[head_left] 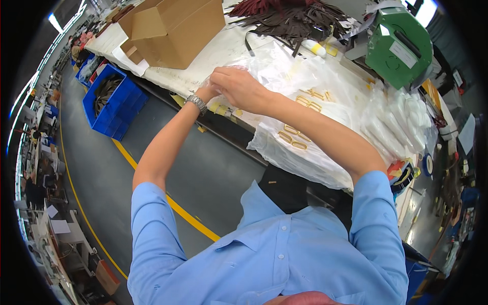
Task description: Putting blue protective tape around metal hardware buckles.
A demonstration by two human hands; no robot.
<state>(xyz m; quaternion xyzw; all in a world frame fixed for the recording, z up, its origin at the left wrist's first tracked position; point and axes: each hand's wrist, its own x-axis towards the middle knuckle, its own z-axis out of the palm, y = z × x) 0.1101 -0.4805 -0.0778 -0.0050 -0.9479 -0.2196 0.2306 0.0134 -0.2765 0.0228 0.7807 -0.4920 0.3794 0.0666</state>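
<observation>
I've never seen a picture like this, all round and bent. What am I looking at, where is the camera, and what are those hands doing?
There is no machine here: a person in a light blue shirt wears a wide-angle camera on the head, looking down, which is why straight edges curve. The two bare arms rising from the lower edge are that person's own. The left hand, with a silver metal wristwatch, and the right hand meet over a long white worktable, both pinching a small clear plastic bag; what is inside I cannot tell. On the table lie crinkled clear plastic sheets with flat gold metal buckles, a brown cardboard box, a pile of dark leather strips and a green boxy device. A blue plastic crate sits on the grey floor.
</observation>
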